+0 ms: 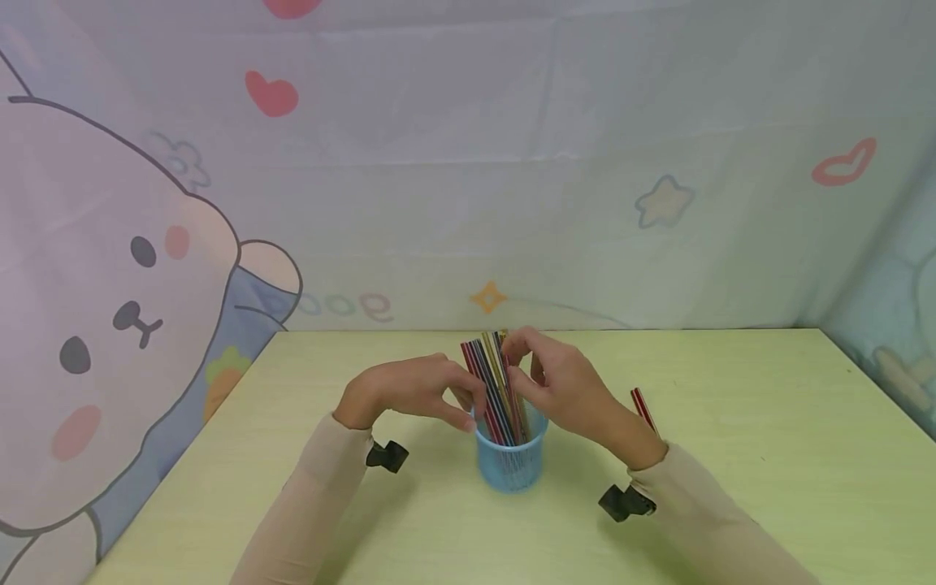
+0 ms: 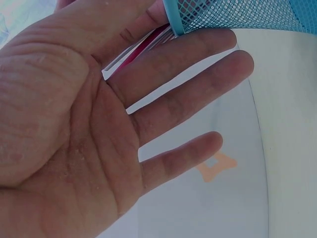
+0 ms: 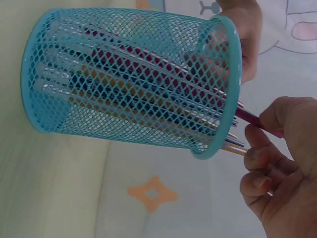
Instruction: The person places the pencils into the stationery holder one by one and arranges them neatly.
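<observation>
A light-blue mesh pen holder (image 1: 511, 467) stands upright on the table, filled with slim metallic pencils (image 1: 491, 390) in red, blue and gold that lean left. At its left rim is my left hand (image 1: 417, 388), thumb and index finger on the rim. The left wrist view shows that hand's other fingers (image 2: 183, 106) stretched out, but its index fingertip is hidden. My right hand (image 1: 566, 386) is above the right side of the holder. In the right wrist view, its thumb and index finger pinch a dark red pencil (image 3: 252, 119) that reaches into the holder.
Beside my right wrist, red pencils (image 1: 642, 406) lie on the pale yellow-green table (image 1: 775, 439), partly hidden by the forearm. A printed cloth (image 1: 453, 203) with a bear and hearts hangs behind the table. Black wrist cameras (image 1: 626, 503) are strapped to both sleeves.
</observation>
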`<state>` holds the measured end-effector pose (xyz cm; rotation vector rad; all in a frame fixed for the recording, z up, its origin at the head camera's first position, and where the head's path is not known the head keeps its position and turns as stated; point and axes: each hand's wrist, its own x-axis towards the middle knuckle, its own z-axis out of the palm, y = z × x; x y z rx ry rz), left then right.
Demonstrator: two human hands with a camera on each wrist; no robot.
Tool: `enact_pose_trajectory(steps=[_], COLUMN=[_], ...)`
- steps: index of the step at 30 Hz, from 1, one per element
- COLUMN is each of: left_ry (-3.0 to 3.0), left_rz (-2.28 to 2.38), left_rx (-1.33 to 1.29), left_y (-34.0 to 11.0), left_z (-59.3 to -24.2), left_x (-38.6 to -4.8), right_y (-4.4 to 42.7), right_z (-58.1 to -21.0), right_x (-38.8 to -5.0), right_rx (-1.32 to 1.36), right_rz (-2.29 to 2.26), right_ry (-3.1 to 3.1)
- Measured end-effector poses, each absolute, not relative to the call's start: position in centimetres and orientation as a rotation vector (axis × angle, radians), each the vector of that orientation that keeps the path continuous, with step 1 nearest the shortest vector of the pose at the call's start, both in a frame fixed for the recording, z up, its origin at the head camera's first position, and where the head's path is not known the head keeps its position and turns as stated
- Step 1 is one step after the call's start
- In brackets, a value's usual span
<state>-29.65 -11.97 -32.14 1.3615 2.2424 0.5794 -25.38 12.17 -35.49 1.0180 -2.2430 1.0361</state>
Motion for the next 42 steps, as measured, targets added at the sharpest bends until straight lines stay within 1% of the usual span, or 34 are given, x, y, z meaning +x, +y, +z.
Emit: enact_pose_trajectory(steps=[7,18,26,34,42], left_ry=[2.241,2.229,2.236,2.239,2.229], left_rz=[0.580,0.580,0.565,0.561,0.574], left_rx=[1.376,1.390,1.392,1.387,1.392], left_y=[-12.0,-12.1,-12.2,-12.1,-12.2], left_z=[-32.2,-32.3,-32.3,-32.3,-32.4], left_x=[-29.7,-29.8,-29.8,-29.8,-29.9], right_y=[12.9,16.2,19.2,22.9,24.6], right_z=[-35.6,-34.8,-34.8,-34.0,-34.9], right_x=[-25.9,-27.2,-28.4,-28.3,-28.9], right_rx=[1.006,0.940,0.822,0.739,0.655], right_rz=[0.998,1.010,1.029,0.961,0.855], right_ry=[-2.305,-2.413,-2.637,-2.889,-3.110])
